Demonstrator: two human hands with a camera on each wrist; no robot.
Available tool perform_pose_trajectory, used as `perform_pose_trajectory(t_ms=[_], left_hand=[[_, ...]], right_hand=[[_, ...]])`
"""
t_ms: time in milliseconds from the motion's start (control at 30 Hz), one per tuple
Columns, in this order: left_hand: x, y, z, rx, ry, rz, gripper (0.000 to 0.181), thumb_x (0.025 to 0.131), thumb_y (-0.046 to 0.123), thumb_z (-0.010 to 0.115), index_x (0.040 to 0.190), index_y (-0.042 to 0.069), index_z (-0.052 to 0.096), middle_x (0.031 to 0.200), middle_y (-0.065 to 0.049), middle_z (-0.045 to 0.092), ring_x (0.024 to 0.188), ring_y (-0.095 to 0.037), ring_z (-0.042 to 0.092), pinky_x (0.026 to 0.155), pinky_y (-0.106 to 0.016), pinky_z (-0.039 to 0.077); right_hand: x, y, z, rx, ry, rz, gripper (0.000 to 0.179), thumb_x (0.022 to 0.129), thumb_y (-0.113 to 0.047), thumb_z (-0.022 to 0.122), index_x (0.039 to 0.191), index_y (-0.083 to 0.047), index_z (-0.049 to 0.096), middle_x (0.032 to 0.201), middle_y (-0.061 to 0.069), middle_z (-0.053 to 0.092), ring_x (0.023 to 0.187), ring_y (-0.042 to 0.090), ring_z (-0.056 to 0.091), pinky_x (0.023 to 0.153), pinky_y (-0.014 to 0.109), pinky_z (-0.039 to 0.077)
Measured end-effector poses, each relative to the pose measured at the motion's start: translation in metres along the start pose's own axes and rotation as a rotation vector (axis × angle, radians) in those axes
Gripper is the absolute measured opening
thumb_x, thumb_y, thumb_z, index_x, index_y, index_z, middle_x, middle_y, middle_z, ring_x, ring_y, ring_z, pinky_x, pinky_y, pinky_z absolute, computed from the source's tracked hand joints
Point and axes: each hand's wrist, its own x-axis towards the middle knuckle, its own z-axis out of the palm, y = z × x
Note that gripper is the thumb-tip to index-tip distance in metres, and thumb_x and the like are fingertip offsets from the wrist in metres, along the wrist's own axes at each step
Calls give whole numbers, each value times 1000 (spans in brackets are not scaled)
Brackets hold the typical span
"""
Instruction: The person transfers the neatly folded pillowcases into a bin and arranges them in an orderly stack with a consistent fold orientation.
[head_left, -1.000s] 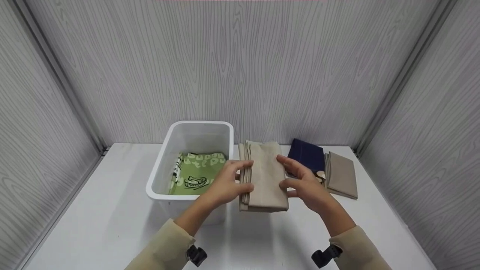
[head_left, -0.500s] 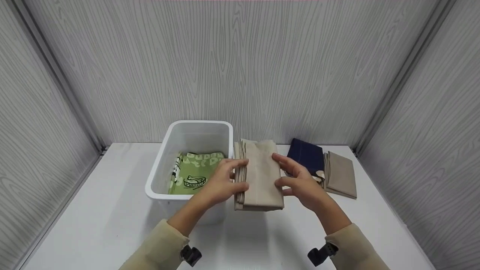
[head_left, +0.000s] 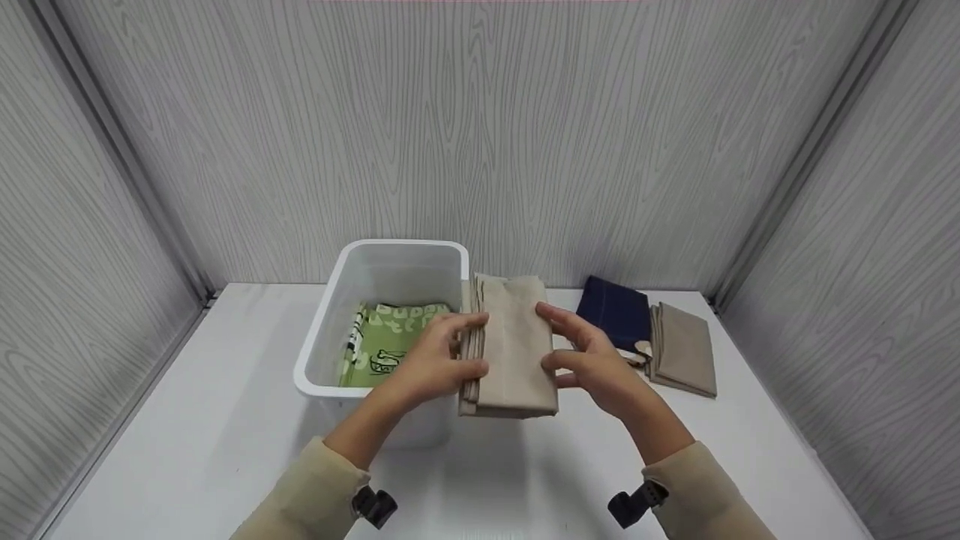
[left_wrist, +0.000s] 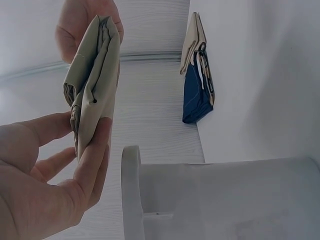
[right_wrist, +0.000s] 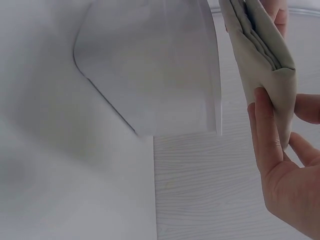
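Using the bin (head_left: 405, 274) as reference. Folded beige cloth (head_left: 517, 345) is in the air just right of it, above the table (head_left: 187, 420). In the head view its left edge overlaps the bin's right rim; the left wrist view shows the two apart.

Left hand (head_left: 435, 360): pinching the cloth's bin-side edge, where the loose layers show. Right hand (head_left: 589, 360): pinching the edge away from the bin, thumb and fingers on opposite faces. Two-sided grip probably keeps the fold from opening; one hand alone would likely let layers sag.

Bin contents: green cloth (head_left: 397, 337), lying well below the rim. Pale lettering plus a black line drawing, part of it behind the left hand. Black-and-white strip along its left edge. Can't tell if anything lies underneath. Deep walls should stop the contents sliding out.

Farther right of the bin, past the held cloth: navy cloth (head_left: 615, 311), then a second beige cloth (head_left: 686, 349) right beside it, both on the table. Can't tell whether one overlaps the other. Both folded into compact blocks, presumably so they lie neatly and lift in one piece.
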Motion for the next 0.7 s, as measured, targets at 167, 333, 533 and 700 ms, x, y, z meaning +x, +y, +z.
perform_pose_trajectory(t_ms=[167,333,533,700], left_hand=[[1,-1,-5,-63,-18,-7,67,78,-6,72,142,-1,52,136,-24,37,119,-38,56,88,-36,57],[0,0,-10,-100,-21,-41,66,80,-8,71,143,1,52,137,-24,36,119,-44,57,82,-37,59],[-3,1,-17,-94,-44,-46,66,82,-5,71,144,1,50,141,-24,34,118,-44,59,81,-39,60],[-6,0,-23,-94,-43,-48,66,82,-5,72,144,1,50,142,-24,33,119,-44,58,83,-39,59]], right_hand=[[3,-1,3,4,-5,-3,78,83,2,68,151,-27,42,153,4,37,127,32,49,84,50,58],[6,-3,6,15,-11,-3,79,82,2,67,151,-26,42,152,5,38,127,32,50,84,49,58],[9,-4,9,22,-34,-15,81,82,4,65,153,-22,39,153,9,36,125,31,51,83,48,58],[12,-4,13,26,-40,-13,81,81,4,66,153,-22,39,153,9,35,123,31,53,84,48,58]])
